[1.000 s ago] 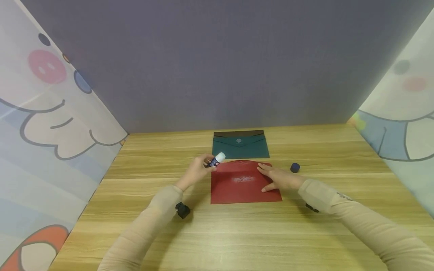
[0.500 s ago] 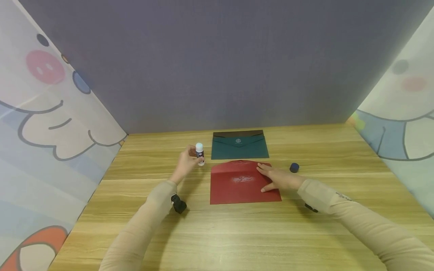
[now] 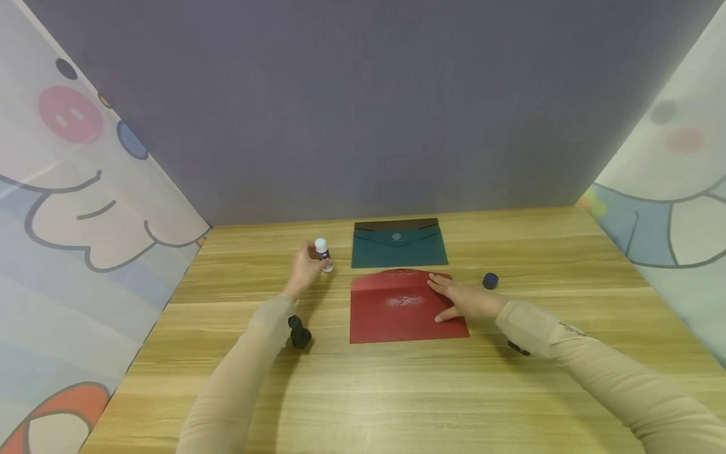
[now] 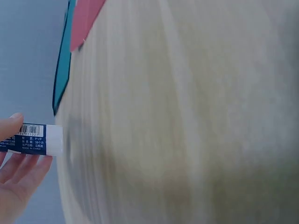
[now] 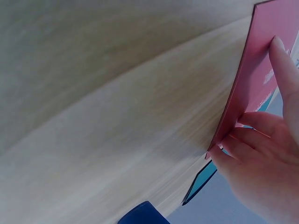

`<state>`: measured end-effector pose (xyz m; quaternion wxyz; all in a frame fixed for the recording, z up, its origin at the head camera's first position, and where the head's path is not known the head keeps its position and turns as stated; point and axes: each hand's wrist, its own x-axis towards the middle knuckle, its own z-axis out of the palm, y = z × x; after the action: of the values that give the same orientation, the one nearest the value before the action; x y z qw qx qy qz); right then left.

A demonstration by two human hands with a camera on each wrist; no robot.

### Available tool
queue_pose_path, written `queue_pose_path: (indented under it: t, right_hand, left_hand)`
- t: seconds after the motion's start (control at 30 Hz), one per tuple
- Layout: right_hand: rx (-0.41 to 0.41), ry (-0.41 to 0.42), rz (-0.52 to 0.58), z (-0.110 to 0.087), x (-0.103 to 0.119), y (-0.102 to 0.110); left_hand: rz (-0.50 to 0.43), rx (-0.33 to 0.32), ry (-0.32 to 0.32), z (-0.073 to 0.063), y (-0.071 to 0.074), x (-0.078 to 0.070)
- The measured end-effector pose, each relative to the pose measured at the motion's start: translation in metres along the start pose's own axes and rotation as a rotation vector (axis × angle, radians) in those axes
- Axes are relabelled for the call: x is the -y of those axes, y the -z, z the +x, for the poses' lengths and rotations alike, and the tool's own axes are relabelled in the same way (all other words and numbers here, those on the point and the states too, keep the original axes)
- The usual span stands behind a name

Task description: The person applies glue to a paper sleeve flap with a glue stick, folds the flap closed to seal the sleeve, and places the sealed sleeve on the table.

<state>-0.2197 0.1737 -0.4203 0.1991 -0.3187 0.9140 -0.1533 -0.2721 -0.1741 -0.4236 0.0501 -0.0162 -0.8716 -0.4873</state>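
Note:
Left of the envelopes my left hand (image 3: 304,270) pinches an uncapped glue stick (image 3: 324,255) between thumb and fingers. The stick is roughly upright, its white end up; in the left wrist view its label and white base (image 4: 54,140) show close to the tabletop, and I cannot tell whether they touch. A red envelope (image 3: 374,325) lies with its flap raised toward the back, white glue smears on its middle and along the flap. With fingers spread, my right hand (image 3: 466,299) rests on the envelope's right side. The dark blue cap (image 3: 490,281) sits just beyond that hand.
Behind the red envelope lies a dark green envelope (image 3: 399,253) with a pale emblem, overlapping a dark brown one (image 3: 397,224). A grey panel (image 3: 363,126) rises at the table's back edge. Cartoon-printed sheets (image 3: 85,189) flank the wooden table (image 3: 397,397).
My left hand has carried the glue stick leftward, away from the red envelope, and turned it from tilted to roughly upright. The right hand has stayed on the envelope.

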Motion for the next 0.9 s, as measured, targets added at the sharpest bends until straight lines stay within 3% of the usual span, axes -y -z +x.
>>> queue_pose_path:
  t: [0.4, 0.73, 0.9]
  right_hand:
    - [0.007, -0.002, 0.012, 0.002, 0.001, -0.001]
    - [-0.003, 0.008, 0.013, 0.002, -0.001, -0.002]
    - [-0.018, 0.019, 0.014, 0.001, -0.004, -0.004]
  left_hand:
    - [-0.013, 0.002, 0.022, 0.002, 0.003, 0.009]
    - [0.027, 0.026, -0.044, -0.001, 0.006, 0.009]
    - [0.068, 0.03, -0.055, -0.012, 0.011, 0.01]
